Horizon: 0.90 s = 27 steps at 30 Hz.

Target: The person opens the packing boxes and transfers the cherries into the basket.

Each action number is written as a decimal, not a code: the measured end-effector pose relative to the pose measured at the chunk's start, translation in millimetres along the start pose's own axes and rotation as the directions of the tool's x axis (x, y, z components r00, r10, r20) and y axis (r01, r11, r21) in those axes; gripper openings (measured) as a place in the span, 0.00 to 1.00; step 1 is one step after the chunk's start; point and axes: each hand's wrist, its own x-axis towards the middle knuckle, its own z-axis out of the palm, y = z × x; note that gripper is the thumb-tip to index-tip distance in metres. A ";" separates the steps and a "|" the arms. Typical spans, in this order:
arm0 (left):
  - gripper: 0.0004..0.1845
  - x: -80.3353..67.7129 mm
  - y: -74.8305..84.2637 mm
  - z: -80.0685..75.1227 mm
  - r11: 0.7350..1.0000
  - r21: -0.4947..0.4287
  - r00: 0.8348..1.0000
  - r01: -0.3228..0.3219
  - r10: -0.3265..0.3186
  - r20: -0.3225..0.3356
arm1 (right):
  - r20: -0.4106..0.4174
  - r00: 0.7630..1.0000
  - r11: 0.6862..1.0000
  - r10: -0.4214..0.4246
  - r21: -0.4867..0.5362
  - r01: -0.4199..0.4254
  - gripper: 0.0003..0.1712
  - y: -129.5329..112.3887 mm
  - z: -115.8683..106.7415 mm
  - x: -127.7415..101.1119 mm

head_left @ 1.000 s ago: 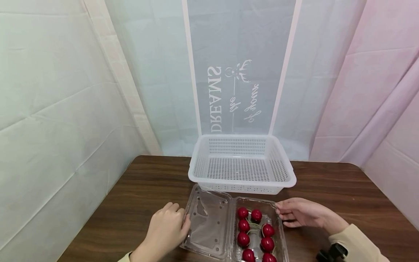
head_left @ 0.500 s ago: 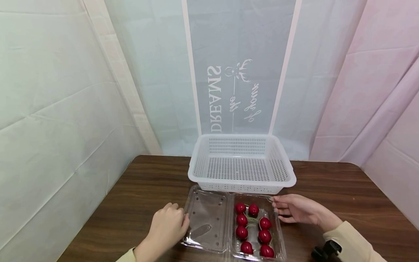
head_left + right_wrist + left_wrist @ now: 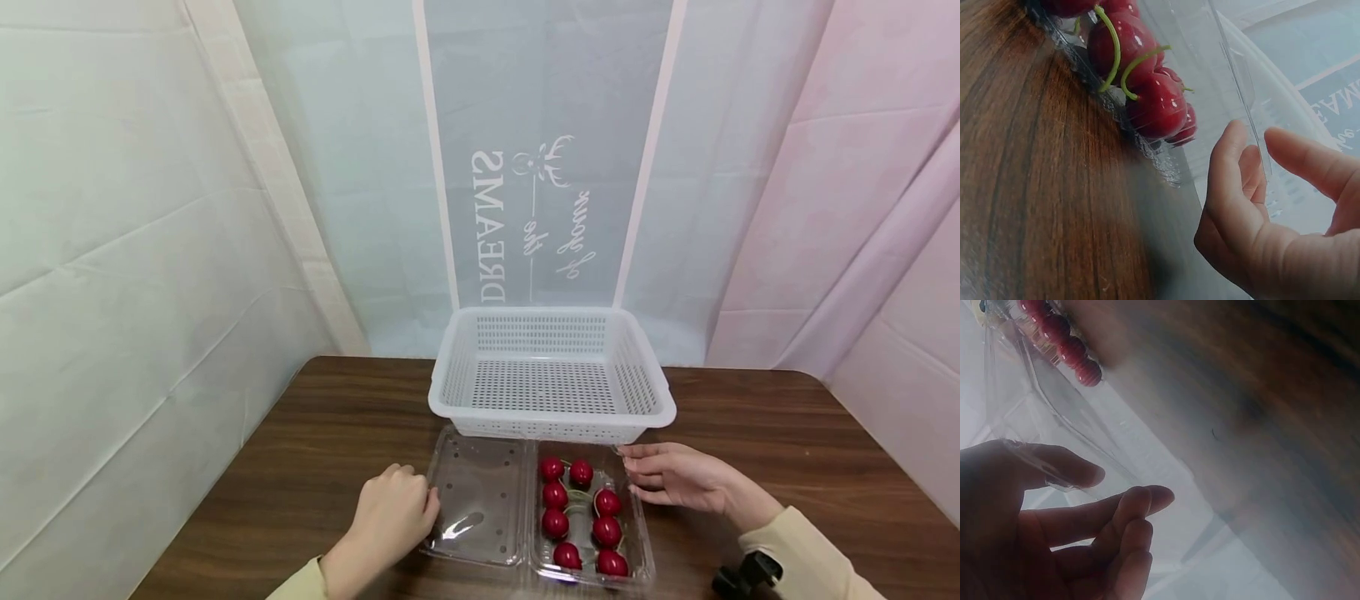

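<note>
An open clear clamshell box lies on the brown table. Its empty lid is spread flat to the left, and the tray half holds several red cherries. My left hand is at the lid's left rim; in the left wrist view the thumb lies over the rim with curled fingers under it. My right hand rests with straight fingers against the tray's far right corner. The right wrist view shows the fingers spread beside the tray wall and the cherries.
A white perforated basket with nothing in it stands just behind the clamshell, nearly touching it. Draped plastic sheets wall in the table on the left, back and right. Bare wood lies on both sides of the box.
The lid has dropped from tilted to flat on the table. The box has shifted slightly away from me, and both hands have followed it.
</note>
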 end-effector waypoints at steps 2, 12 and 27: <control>0.20 0.5 0.8 1.6 1.000 0.000 1.000 0.002 -0.002 0.013 | -0.002 1.000 1.000 0.003 0.008 -0.003 0.13 0.0 -0.7 -0.1; 0.21 4.5 4.4 5.7 1.000 -0.012 0.981 0.011 -0.008 0.193 | -0.032 0.999 1.000 0.021 0.022 -0.020 0.12 -0.3 -3.0 2.2; 0.24 11.3 6.7 10.6 0.995 -0.016 0.959 -0.098 0.098 0.267 | -0.023 0.999 0.998 0.023 0.057 -0.022 0.11 -1.0 -3.5 2.9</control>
